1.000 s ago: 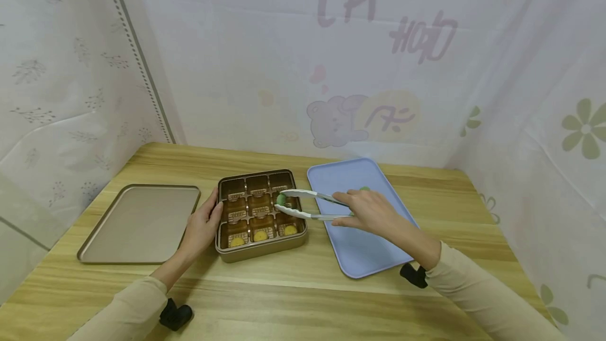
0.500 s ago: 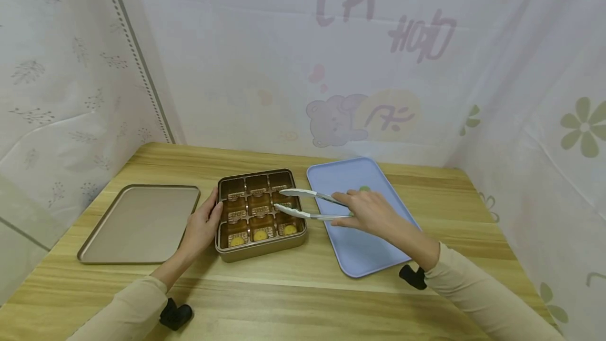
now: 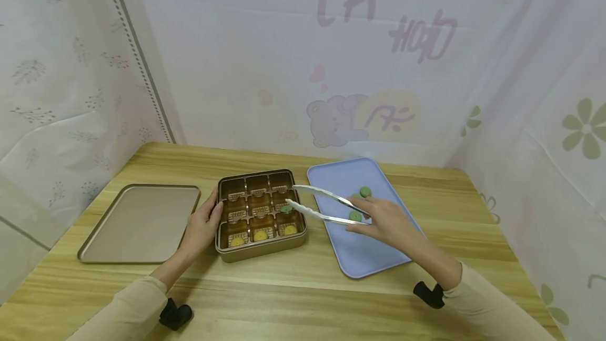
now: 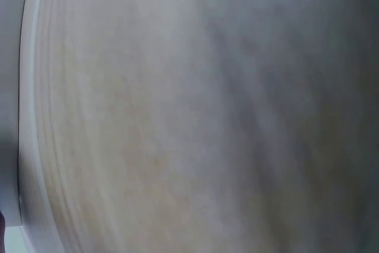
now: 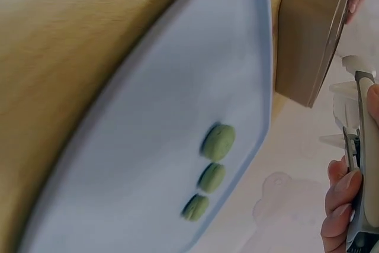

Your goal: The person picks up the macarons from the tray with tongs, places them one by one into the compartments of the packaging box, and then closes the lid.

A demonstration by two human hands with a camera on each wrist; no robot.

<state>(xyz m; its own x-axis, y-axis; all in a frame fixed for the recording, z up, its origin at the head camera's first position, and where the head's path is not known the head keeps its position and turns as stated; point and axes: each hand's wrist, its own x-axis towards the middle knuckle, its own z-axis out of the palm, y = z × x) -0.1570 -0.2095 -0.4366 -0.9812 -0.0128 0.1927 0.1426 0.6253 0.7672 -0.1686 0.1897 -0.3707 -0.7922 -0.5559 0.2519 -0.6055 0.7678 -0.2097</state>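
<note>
the right hand (image 3: pixel 385 220) grips tongs (image 3: pixel 309 211), tips parted and empty; the left hand (image 3: pixel 201 224) rests uncurled against the box (image 3: pixel 262 250). the placed-looking cookie (image 3: pixel 286 209) lies in its middle-right compartment; next probably calls for reaching to the tray's (image 3: pixel 362 251) green cookies (image 5: pixel 212 177).

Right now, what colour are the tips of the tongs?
The tips of the tongs are white, best seen in the head view.

Spread white-tipped tongs (image 3: pixel 331 219) over brown box (image 3: pixel 265 250)

Tongs (image 3: pixel 307 211) drawn back rightward; green macaron (image 3: pixel 286 209) released.
</note>
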